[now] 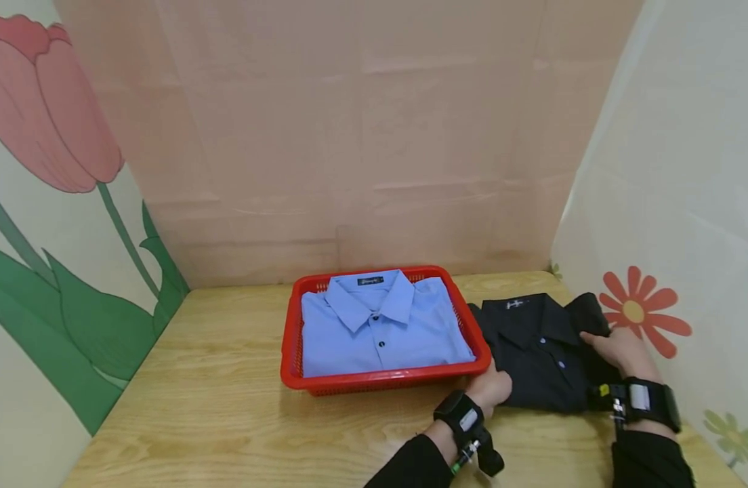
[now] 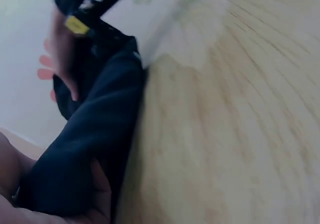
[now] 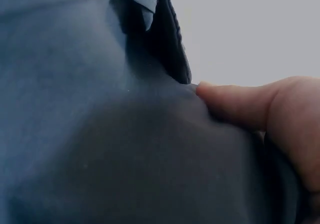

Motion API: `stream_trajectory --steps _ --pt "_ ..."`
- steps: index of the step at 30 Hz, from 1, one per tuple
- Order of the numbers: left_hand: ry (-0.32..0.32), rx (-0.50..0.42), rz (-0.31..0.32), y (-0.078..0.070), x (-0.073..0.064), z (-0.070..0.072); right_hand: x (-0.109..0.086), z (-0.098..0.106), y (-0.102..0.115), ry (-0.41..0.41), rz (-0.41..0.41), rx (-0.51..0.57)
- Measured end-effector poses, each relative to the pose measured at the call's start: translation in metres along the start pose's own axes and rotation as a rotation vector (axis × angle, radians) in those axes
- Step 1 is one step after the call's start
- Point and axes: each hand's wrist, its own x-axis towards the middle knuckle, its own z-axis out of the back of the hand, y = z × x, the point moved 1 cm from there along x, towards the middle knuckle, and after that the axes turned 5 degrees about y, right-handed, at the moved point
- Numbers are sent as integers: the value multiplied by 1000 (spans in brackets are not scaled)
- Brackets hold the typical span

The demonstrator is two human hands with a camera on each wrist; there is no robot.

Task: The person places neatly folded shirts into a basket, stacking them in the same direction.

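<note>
A folded black shirt (image 1: 545,369) with a collar and pale buttons lies at the right of the table, beside a red basket (image 1: 386,379). Its near left part is gripped by my left hand (image 1: 488,389), close to the basket's front right corner; the left wrist view has fingers (image 2: 101,186) curled round the dark cloth. On the opposite side, my right hand (image 1: 622,349) holds the shirt's right edge, with the thumb (image 3: 235,101) on top of the fabric and the other fingers hidden beneath. A folded light blue shirt (image 1: 380,346), collar at the back, lies in the basket.
The wooden table (image 1: 221,393) runs back to a pinkish covered wall (image 1: 349,135). A white panel with a red flower (image 1: 633,312) stands close to my right hand. Another panel with a big tulip (image 1: 57,108) borders the left side.
</note>
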Motion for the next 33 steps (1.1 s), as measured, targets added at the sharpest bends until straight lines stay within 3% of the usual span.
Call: stream_trajectory --steps 2,3,6,12,17,21,25,30,33 --pt "11 89 -8 -8 -6 5 0 0 1 -19 2 10" --pt "45 158 27 -22 -14 12 0 0 1 -26 4 11" --pt "51 212 -30 -41 -27 21 -1 2 4 -45 26 21" --pt "165 181 -313 -67 -43 27 -5 5 13 -104 22 42" --pt "132 248 -454 -76 -45 27 -12 12 23 -215 -8 118" --pt "90 229 -478 -86 -47 27 -16 15 30 -298 25 163" --pt "42 155 -447 -98 -50 34 -21 19 38 -361 81 180" --pt "-30 8 -402 -111 -57 51 -28 22 49 -366 50 268" --pt "-44 -143 -419 -117 -58 60 -32 23 57 -385 56 319"
